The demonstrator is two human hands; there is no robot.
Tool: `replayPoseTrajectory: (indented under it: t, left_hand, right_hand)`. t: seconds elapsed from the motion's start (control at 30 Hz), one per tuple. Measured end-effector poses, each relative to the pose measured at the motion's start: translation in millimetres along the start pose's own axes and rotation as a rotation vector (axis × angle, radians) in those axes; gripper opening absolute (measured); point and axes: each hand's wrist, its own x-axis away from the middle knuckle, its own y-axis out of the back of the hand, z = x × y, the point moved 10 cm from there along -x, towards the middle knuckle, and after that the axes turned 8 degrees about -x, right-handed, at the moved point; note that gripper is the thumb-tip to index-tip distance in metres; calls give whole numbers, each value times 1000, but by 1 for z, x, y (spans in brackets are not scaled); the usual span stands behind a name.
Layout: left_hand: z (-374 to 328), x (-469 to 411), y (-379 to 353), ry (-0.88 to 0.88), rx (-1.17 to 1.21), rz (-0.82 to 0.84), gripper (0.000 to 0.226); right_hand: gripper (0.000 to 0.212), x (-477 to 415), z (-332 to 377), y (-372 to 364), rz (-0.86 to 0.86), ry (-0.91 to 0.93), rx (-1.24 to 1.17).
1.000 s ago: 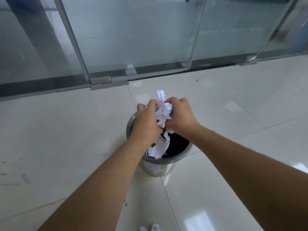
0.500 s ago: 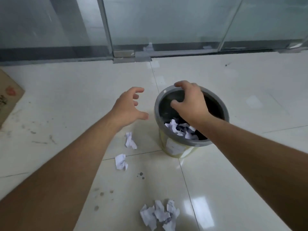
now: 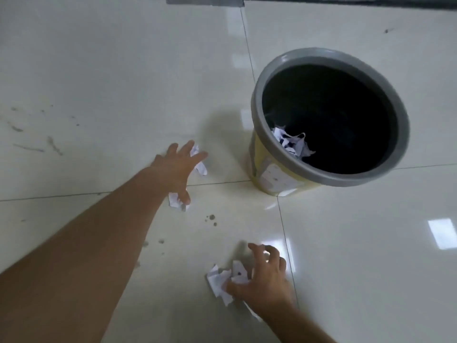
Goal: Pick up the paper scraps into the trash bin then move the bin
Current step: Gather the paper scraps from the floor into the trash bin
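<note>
Your left hand (image 3: 176, 167), fingers spread, brackets two crumpled white paper scraps (image 3: 199, 161); your right hand (image 3: 263, 280) claws loosely onto the nearer white crumpled pile (image 3: 222, 280), grey-rimmed yellow trash bin (image 3: 329, 179) just beyond.

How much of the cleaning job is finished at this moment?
Done: some scraps lie inside the bin. In hand: the left hand spreads over two floor scraps, the right hand over a pile. Left: binning these, then moving the bin.

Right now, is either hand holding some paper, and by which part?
Nothing is lifted yet. The left hand is spread over two scraps on the floor. The right hand claws at a pile, thumb on its near edge.
</note>
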Motion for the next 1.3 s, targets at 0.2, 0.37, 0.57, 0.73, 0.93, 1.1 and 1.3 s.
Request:
replayPoseTrajectory:
  t: [0.2, 0.37, 0.57, 0.73, 0.93, 1.1, 1.3]
  left_hand:
    - [-7, -14, -32, -53, -125, 19, 118]
    - [-25, 21, -65, -79, -100, -48, 73]
    - [-49, 91, -140, -84, 259, 25, 28]
    - [-82, 124, -174, 29, 685, 166, 22]
    - [-64, 140, -133, 265, 974, 30, 26]
    - [-24, 133, 18, 211, 916, -280, 39]
    - [-32, 149, 213, 30, 856, -566, 51]
  right_hand:
    - [97, 19, 3, -37, -12, 38, -12]
    - [58, 12, 30, -50, -45, 134, -12]
    - [38, -2, 31, -69, 7, 177, 1]
    - [15, -5, 31, -78, 73, 47, -218]
    - [7, 1, 80, -45, 25, 130, -307]
    - [16, -10, 184, 67, -174, 388, -326]
    - [18, 19, 272, 242, -440, 624, -360]
